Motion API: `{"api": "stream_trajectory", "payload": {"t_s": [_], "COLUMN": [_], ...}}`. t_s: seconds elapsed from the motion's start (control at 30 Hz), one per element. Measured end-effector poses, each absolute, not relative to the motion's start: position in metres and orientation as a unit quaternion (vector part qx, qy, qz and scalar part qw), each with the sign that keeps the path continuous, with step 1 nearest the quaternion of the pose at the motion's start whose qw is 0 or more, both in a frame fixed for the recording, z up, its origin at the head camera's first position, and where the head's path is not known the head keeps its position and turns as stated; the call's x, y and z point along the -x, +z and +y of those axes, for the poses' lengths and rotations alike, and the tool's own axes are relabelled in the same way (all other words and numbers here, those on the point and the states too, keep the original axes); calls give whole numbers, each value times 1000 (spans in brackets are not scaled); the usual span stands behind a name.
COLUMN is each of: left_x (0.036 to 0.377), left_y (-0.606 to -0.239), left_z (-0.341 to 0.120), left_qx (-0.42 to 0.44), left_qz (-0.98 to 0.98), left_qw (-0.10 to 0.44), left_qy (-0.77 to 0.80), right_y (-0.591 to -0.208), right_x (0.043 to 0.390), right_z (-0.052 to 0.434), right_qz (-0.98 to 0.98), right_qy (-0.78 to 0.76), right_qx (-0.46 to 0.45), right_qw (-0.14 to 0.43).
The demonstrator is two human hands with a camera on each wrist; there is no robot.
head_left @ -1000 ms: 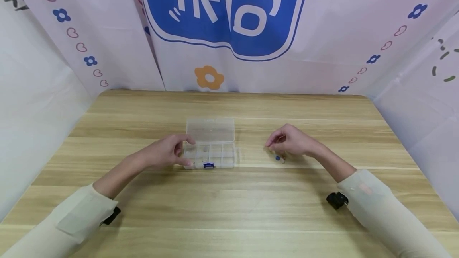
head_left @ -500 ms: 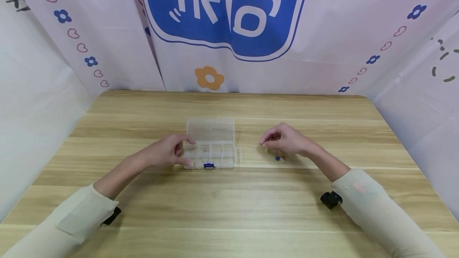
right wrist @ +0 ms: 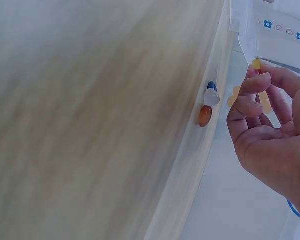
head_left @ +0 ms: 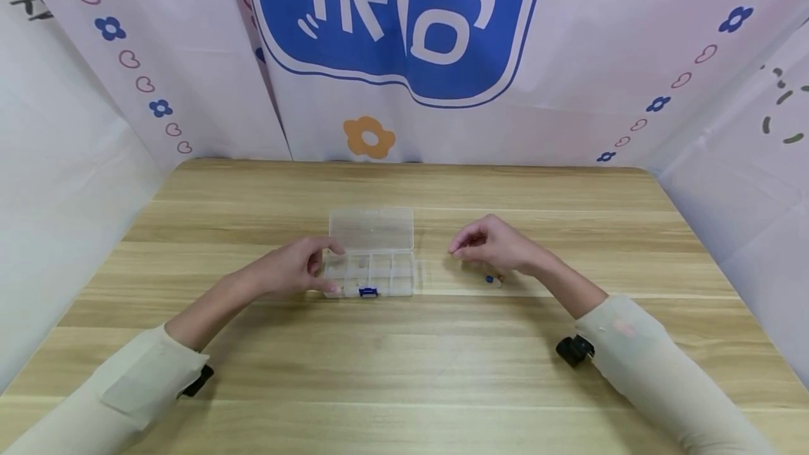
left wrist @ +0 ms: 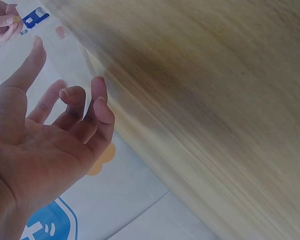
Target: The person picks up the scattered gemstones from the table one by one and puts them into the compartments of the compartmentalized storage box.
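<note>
A clear plastic pill box (head_left: pixel 401 276) with several compartments lies on the table, its lid (head_left: pixel 371 229) folded back and a blue latch (head_left: pixel 368 292) at the front. My left hand (head_left: pixel 293 267) holds the box's left end between thumb and index finger. To the right of the box, my right hand (head_left: pixel 496 244) pinches a small yellow pill (right wrist: pixel 257 64) between thumb and fingertips, above the table. Behind and below that hand lie a blue-ended pill (right wrist: pixel 212 85), a whitish pill (right wrist: pixel 212 98) and an orange-brown softgel (right wrist: pixel 205 116), close together.
The wooden table (head_left: pixel 404 364) carries the box and the pills. A white printed cloth (head_left: pixel 569 90) hangs along its back edge and sides. Black wrist cameras sit under both sleeves (head_left: pixel 651 350).
With the yellow pill, my right hand has moved left toward the box, away from the pills on the table, which now show more. My left hand and the box stay where they were.
</note>
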State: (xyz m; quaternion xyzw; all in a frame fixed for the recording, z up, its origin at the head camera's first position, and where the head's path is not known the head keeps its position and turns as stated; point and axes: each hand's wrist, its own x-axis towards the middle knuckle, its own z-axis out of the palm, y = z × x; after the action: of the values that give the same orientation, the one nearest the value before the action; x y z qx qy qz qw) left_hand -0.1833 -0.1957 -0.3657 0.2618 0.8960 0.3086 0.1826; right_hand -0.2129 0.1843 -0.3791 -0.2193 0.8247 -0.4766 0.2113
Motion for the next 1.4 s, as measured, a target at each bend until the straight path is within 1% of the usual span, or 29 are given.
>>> {"api": "stream_trajectory", "payload": {"t_s": [0.37, 1.4], "left_x": [185, 186], "left_y": [-366, -368], "left_z": [-196, -197], "left_qx": [-265, -277], "left_qz": [898, 894], "left_qw": [180, 174], "left_qy": [302, 307], "right_y": [-381, -371], "right_x": [215, 221], "right_z": [176, 132], "right_qz": [817, 803], "right_qy": [-486, -496], "right_qx": [222, 267], "right_qw": [218, 195]}}
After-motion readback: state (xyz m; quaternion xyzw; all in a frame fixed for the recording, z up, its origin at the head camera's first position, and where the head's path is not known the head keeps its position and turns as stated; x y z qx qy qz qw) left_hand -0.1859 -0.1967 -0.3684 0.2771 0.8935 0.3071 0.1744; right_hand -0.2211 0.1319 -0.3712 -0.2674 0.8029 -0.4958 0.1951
